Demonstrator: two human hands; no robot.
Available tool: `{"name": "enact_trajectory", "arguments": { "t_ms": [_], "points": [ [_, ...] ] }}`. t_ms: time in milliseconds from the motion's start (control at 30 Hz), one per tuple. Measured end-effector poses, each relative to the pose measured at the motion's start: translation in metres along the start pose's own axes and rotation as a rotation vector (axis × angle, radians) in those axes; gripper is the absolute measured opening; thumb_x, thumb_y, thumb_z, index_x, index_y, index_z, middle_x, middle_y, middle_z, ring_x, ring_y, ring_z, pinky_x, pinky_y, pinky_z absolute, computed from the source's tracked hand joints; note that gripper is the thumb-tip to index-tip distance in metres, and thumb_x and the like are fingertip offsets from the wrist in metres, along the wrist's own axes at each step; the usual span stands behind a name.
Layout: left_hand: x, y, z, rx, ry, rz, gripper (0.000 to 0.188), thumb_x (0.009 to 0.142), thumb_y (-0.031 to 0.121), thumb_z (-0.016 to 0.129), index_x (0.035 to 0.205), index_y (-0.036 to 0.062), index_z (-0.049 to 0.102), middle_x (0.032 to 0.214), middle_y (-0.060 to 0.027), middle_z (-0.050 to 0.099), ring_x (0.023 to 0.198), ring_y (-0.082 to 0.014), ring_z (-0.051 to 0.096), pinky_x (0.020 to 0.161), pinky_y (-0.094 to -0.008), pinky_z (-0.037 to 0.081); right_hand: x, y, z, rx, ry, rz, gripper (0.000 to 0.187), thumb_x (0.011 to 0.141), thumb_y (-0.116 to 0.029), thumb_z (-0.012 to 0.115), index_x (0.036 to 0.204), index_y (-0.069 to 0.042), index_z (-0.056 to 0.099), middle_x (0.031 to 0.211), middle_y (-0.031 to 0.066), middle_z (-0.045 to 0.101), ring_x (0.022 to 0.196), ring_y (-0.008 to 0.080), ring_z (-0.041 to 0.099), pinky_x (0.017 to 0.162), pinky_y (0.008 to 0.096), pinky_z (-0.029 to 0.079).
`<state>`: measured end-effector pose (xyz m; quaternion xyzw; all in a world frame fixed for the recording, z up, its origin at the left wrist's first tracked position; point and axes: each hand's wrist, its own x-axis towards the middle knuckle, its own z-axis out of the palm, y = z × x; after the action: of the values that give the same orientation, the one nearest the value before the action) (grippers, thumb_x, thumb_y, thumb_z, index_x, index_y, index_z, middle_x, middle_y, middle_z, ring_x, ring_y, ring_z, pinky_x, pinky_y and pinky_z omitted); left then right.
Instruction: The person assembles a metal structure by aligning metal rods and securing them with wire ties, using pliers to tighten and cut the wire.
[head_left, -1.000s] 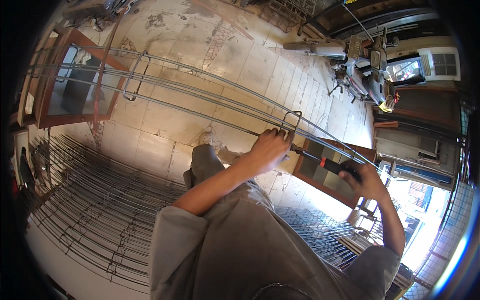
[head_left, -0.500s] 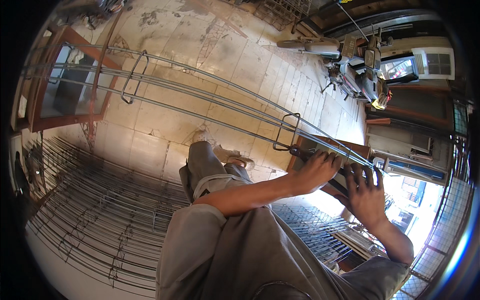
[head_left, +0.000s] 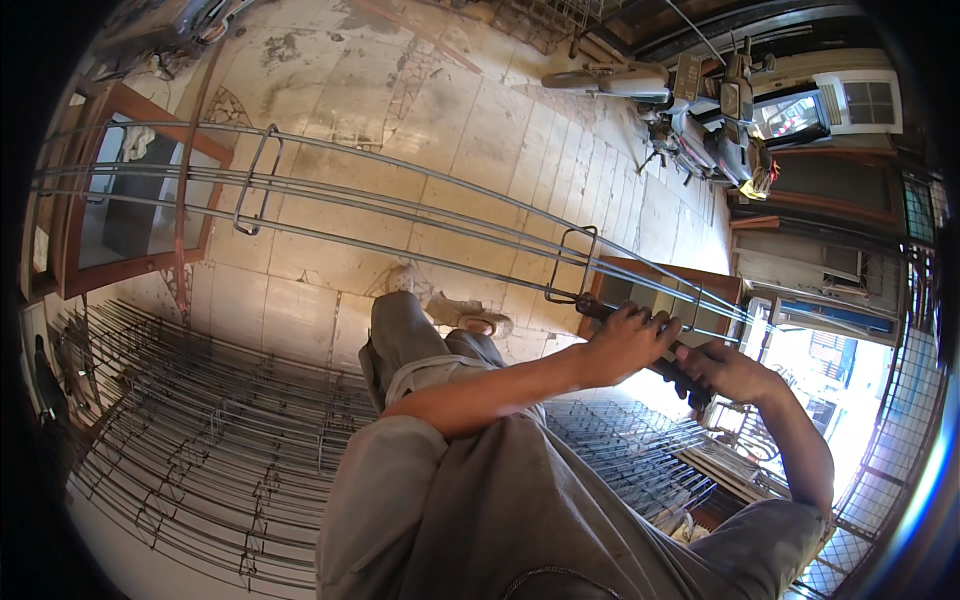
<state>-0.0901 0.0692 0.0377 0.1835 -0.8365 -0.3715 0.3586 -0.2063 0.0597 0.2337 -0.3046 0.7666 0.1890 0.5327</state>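
Long rebar cage [head_left: 400,215] lying across the tiled floor [head_left: 470,110], resting on a wooden frame [head_left: 665,285]. Left hand [head_left: 625,340] and right hand [head_left: 730,370] are both clamping a dark tool [head_left: 650,350] at the cage's stirrup [head_left: 570,265].

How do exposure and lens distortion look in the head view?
Head view: the doorway at right is blown out white behind the right hand; the long steel bars bow with fisheye curvature; the corners are black vignette; the left hand is sharp.
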Motion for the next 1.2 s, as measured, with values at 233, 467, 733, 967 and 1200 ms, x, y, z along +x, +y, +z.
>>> {"name": "enact_trajectory", "arguments": {
  "t_ms": [233,467,733,967,1200],
  "points": [
    [0.012,0.000,-0.013,-0.083,-0.013,-0.103,0.048,0.077,0.008,0.070,0.118,-0.0050,0.049,0.098,-0.0228,0.064,0.088,-0.0382,0.066,0.080,-0.0460,0.052,-0.024,0.014,0.044,-1.582,0.894,-0.648,0.072,0.083,-0.040,0.072,0.136,0.001,0.046,0.117,0.0180,0.056,0.101,0.0304,0.057,0.085,0.0486,0.049],
    [0.003,0.001,-0.010,0.033,0.050,0.006,0.078,0.068,0.005,0.074,0.136,-0.0079,0.038,0.113,-0.0256,0.059,0.103,-0.0401,0.060,0.091,-0.0513,0.047,0.000,0.040,0.047,-1.368,0.881,-0.683,0.059,0.083,-0.028,0.072,0.128,0.004,0.051,0.110,0.0184,0.058,0.083,0.0298,0.058,0.072,0.0438,0.051],
    [-0.011,0.004,0.006,-0.023,-0.040,-0.028,0.066,0.073,0.003,0.068,0.133,-0.0054,0.043,0.121,-0.0222,0.058,0.114,-0.0371,0.056,0.101,-0.0523,0.039,0.021,0.021,0.022,0.341,-0.096,0.053,0.046,0.098,-0.043,0.055,0.099,0.002,0.065,0.070,0.0062,0.060,0.050,0.0169,0.054,0.047,0.0312,0.044],
    [-0.015,0.012,0.013,-0.025,-0.038,0.090,0.047,0.076,0.000,0.061,0.121,-0.0057,0.051,0.110,-0.0198,0.060,0.109,-0.0360,0.058,0.097,-0.0498,0.042,-0.007,0.030,0.048,-0.660,0.385,-0.410,0.057,0.089,-0.040,0.066,0.125,0.002,0.053,0.099,0.0151,0.063,0.084,0.0258,0.066,0.073,0.0395,0.052],
    [0.004,0.010,0.002,-0.074,-0.097,0.103,0.046,0.076,0.001,0.059,0.119,-0.0124,0.051,0.108,-0.0213,0.061,0.099,-0.0358,0.060,0.093,-0.0449,0.045,0.012,0.065,0.083,-1.195,1.010,-0.505,0.067,0.078,-0.030,0.076,0.130,0.003,0.049,0.114,0.0178,0.057,0.102,0.0335,0.057,0.082,0.0441,0.049]
  ]
}}
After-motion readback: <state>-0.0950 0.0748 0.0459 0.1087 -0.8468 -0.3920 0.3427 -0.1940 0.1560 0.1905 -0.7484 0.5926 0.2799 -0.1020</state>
